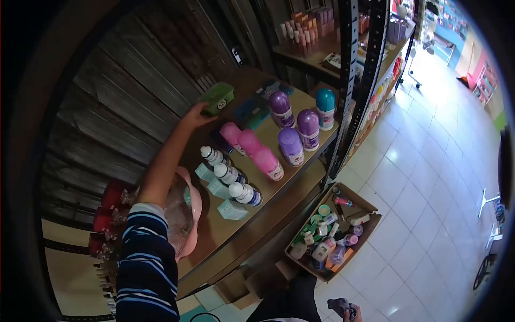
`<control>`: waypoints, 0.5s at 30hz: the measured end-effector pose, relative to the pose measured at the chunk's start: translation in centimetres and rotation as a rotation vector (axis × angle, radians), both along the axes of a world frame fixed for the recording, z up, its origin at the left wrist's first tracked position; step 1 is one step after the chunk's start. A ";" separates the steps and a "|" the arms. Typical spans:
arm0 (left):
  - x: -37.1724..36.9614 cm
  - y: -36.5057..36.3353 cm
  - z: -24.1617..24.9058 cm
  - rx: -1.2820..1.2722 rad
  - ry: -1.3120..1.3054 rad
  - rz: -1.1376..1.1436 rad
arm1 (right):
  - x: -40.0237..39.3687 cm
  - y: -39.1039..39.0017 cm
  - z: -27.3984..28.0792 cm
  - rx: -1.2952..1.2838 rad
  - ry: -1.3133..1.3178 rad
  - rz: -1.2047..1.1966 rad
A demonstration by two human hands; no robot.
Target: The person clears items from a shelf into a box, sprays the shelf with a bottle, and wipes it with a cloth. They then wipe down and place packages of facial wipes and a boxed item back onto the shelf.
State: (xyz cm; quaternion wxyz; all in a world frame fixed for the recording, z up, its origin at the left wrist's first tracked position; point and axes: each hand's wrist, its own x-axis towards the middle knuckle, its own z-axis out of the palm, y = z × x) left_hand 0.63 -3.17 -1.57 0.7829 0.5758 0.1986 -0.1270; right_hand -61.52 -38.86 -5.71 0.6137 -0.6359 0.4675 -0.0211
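At the back of the wooden shelf, my left hand has its fingers on the near end of a green box. Just in front of that hand stand pink bottles, and nearer are white bottles beside pale green boxes. Purple bottles and a teal-capped bottle are farther right. Low in the view, my right hand is closed round a dark grey cloth.
A cardboard box of mixed bottles and jars sits on the tiled floor. A pink scalloped basin is beside my left forearm. Black metal uprights rise at the shelf's right end, with more shelved goods beyond.
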 end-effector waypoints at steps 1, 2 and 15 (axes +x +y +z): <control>-0.8 0.8 1.0 0.162 0.016 -0.110 | 0.0 0.9 0.0 0.010 0.007 0.000; -2.0 0.7 2.9 0.188 0.030 -0.111 | 0.2 1.7 -0.1 0.017 0.042 0.039; 2.2 -0.4 3.1 1.223 -0.671 -0.590 | 0.6 2.7 -3.0 0.090 0.068 0.017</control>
